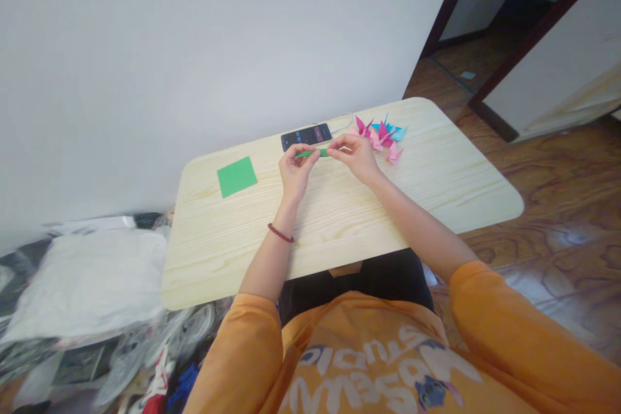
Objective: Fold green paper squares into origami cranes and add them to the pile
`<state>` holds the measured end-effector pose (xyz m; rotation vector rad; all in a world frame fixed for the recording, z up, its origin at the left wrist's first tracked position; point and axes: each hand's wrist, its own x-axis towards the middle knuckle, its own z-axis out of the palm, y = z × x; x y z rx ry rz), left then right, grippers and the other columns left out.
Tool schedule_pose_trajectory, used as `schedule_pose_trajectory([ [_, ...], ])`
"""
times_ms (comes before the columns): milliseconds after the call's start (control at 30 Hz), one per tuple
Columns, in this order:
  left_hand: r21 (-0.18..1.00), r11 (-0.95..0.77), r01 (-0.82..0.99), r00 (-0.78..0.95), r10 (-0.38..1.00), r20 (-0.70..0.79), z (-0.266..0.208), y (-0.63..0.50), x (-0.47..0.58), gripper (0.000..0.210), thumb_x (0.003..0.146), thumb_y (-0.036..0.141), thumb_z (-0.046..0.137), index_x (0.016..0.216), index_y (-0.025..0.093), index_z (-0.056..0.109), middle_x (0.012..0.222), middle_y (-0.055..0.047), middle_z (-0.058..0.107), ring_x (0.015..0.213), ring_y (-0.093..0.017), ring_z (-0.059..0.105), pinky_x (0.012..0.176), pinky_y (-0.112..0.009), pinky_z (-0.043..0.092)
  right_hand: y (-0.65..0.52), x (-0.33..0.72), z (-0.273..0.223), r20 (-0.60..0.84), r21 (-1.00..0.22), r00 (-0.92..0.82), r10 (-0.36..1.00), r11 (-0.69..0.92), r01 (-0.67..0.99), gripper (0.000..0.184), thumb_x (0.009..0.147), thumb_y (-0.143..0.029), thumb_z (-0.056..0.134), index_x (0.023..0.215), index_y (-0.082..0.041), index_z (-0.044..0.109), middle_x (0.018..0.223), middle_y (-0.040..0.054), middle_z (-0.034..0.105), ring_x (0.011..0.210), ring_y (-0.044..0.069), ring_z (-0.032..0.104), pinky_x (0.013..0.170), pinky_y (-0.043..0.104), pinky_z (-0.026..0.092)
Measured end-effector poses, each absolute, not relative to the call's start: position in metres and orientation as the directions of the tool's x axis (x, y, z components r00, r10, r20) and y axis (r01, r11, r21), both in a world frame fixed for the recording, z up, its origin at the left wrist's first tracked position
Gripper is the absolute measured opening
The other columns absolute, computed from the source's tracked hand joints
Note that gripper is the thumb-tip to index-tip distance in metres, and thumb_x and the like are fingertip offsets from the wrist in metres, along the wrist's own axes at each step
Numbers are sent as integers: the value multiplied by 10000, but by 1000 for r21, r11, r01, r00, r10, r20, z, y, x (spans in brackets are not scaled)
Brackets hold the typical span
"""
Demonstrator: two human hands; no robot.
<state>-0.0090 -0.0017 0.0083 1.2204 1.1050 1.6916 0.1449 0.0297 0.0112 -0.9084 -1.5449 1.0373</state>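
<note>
A narrow folded piece of green paper [323,152] is held between my two hands, above the table near its back. My left hand [295,167] pinches its left end between thumb and fingers. At the other end, my right hand [355,155] grips it with the fingertips. Parts of the paper are hidden behind the fingers. Just beyond my hands lies a phone [306,136] with its screen lit. Close to my right hand is a cluster of folded paper cranes [385,136] in pink, magenta and blue.
A flat stack or sheet of green square paper [237,176] lies on the left of the pale wooden table [233,246]. The wall [218,45] runs along the table's back edge. White bags [92,278] and clutter sit at the lower left. A doorway opens at the right.
</note>
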Motion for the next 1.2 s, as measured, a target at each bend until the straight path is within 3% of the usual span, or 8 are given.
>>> schedule_pose_trajectory([
  [400,926,-367,-89,-248,909,336,9,-3,-6,279,635,349,841,764,197,646,801,-13,669,762,-134,650,741,-272,516,27,145,16,289,-952,-181,940,302,51,283,675,-445,762,763,-187,687,815,38,698,839,183,642,684,295,496],
  [967,923,-373,-92,-239,908,343,4,0,-5,331,615,356,849,762,193,601,766,12,652,725,-104,642,686,-221,508,25,143,16,368,-925,-163,915,379,42,240,673,-411,746,710,-187,668,748,33,666,727,161,606,665,308,504],
  [1200,945,-313,-94,-197,936,291,4,-1,-7,294,629,339,836,752,183,620,752,-1,676,710,-118,660,686,-236,524,30,148,14,309,-938,-218,926,334,88,235,666,-393,728,687,-171,655,681,27,644,668,143,585,572,259,459],
])
